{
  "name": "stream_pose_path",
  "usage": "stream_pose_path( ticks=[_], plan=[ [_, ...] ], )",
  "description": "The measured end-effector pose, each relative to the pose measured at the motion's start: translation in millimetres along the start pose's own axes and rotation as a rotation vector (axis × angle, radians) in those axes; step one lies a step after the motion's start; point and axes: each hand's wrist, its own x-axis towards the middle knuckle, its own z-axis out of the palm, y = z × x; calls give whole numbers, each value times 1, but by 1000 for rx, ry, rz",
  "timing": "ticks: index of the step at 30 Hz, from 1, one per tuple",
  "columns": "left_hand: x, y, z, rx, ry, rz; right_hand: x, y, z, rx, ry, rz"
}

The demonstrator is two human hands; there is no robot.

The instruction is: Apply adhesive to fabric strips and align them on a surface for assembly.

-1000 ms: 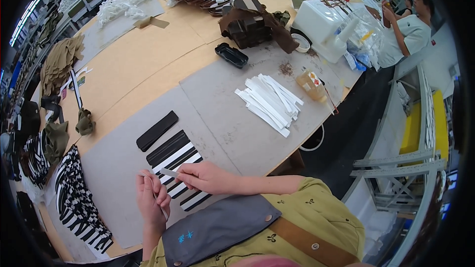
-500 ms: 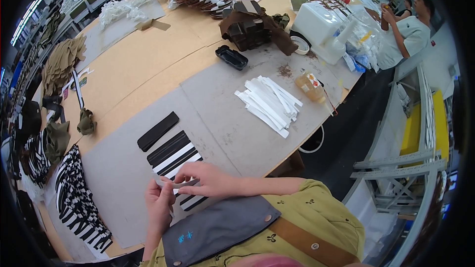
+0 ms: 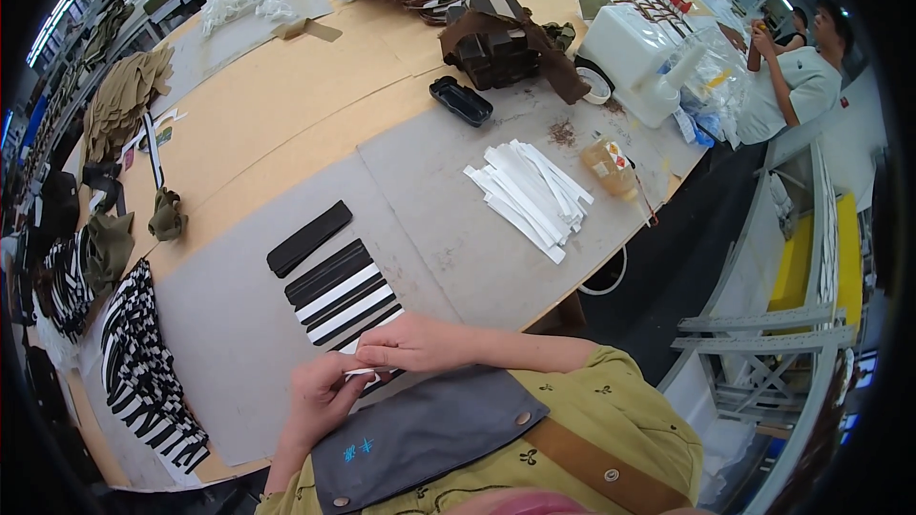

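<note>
My left hand (image 3: 322,393) is closed, pinching a short white strip (image 3: 363,373) just above the table's near edge. My right hand (image 3: 414,339) meets it from the right, thumb and fingers pressed together at the strip; much of the strip is hidden by the fingers. Right beyond my hands lies a row of black strips with white strips (image 3: 345,294) laid across them, its near end covered by my right hand. Farther up sits a small stack of black strips (image 3: 310,238). To the right, a loose pile of white strips (image 3: 530,198) rests on the grey sheet.
A black-and-white heap of strips (image 3: 143,372) lies at left. Right of centre are a black tray (image 3: 461,101), brown bundled pieces (image 3: 496,48), a glue bottle (image 3: 609,168) and a white jug (image 3: 630,57). Another person (image 3: 797,86) stands at far right.
My hands have drawn closer together around the white strip, the right moving slightly right and down. The strip shows less than before. The whole view has shifted a little.
</note>
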Motion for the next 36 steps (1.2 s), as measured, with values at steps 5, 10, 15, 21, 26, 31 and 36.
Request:
stream_pose_path(
  ticks=[5, 10, 15, 21, 26, 31, 36],
  plan=[
    [2, -2, -12, 249, -64, 188, 3, -8, -1, 257, -151, 369],
    [5, -12, -9, 169, 52, 157, 10, 4, -3, 40, -69, 138],
    [6, -1, -19, -71, 191, -180, 13, -20, -7, 368, 101, 475],
    [13, -15, -20, -490, 218, -231, 16, -15, -13, 830, 137, 504],
    [20, 2, -19, -440, 204, -281, 20, -11, -13, 869, 92, 512],
    [30, -2, -27, -303, 138, -242, 25, -11, -9, 886, 68, 558],
    [33, -14, -30, -270, 170, -149, 34, -12, -10, 649, 91, 558]
  ],
)
